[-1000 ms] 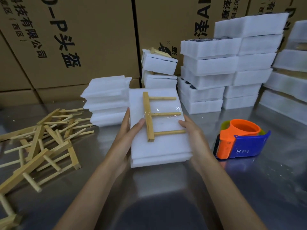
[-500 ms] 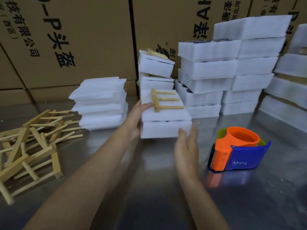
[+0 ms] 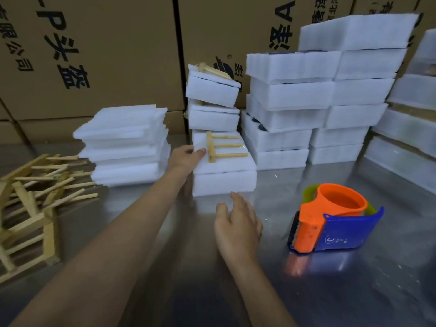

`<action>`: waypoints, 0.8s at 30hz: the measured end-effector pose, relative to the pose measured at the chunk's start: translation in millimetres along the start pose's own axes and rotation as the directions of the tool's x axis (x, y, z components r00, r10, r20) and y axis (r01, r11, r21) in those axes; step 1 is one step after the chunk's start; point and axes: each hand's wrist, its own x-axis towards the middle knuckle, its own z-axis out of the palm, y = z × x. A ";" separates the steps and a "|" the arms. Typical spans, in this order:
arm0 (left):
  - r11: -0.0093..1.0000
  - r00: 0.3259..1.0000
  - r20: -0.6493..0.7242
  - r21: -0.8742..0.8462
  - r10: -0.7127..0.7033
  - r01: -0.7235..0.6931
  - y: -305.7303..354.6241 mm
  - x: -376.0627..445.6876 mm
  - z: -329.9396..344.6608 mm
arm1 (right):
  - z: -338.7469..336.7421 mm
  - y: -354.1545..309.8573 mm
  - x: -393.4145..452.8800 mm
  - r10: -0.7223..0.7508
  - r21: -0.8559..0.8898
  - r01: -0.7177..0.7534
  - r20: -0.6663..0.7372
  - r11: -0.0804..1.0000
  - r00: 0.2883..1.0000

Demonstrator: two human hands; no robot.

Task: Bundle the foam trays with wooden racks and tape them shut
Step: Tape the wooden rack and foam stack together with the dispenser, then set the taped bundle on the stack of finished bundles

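A taped bundle of white foam trays [image 3: 224, 182] lies on the steel table [image 3: 188, 267] in front of two other bundles, with a wooden rack [image 3: 223, 147] taped flat on its top. My left hand [image 3: 186, 156] touches the bundle's left top edge with its thumb on the foam. My right hand [image 3: 238, 223] hovers with relaxed fingers just in front of the bundle and holds nothing. Further taped bundles [image 3: 213, 90] are stacked behind it, the top one tilted.
Loose foam sheets [image 3: 125, 147] are piled left of the bundle. Several wooden racks [image 3: 33, 199] lie heaped at the far left. An orange and blue tape dispenser [image 3: 335, 223] stands at the right. Tall stacks of foam trays [image 3: 325, 97] and cardboard boxes [image 3: 94, 55] line the back.
The bundle went from in front of me to the table by the back stacks. My right hand has let go and drawn back; my left hand stays at its left edge.
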 end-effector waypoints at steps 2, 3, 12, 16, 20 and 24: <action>0.996 0.991 0.136 -0.092 -0.004 0.017 3.2 -10.4 -4.6 | 1.4 0.3 0.0 -0.017 -0.046 0.017 0.001 0.999 1.000; 0.996 0.980 0.200 -0.093 0.014 0.005 2.8 -17.5 -6.4 | 2.3 0.4 -0.7 -0.027 -0.074 0.027 0.001 0.997 1.000; 0.858 0.914 0.203 0.321 0.351 -0.401 10.6 -80.6 -21.0 | 3.7 -2.2 -8.9 -0.092 -0.213 0.087 -0.013 0.973 0.996; 0.831 0.841 0.226 0.168 0.491 -0.531 88.4 -85.0 -5.1 | 1.0 -1.0 -9.6 -0.089 -0.211 0.085 -0.010 0.974 0.996; 0.781 0.790 0.274 0.169 0.549 -0.601 172.4 -55.9 36.1 | -2.6 -0.3 -2.6 -0.078 -0.146 0.071 -0.040 0.987 0.996; 0.790 0.805 0.323 0.216 0.497 -0.575 213.9 -18.5 72.1 | -2.7 0.8 3.3 -0.065 -0.148 0.057 -0.053 0.987 0.996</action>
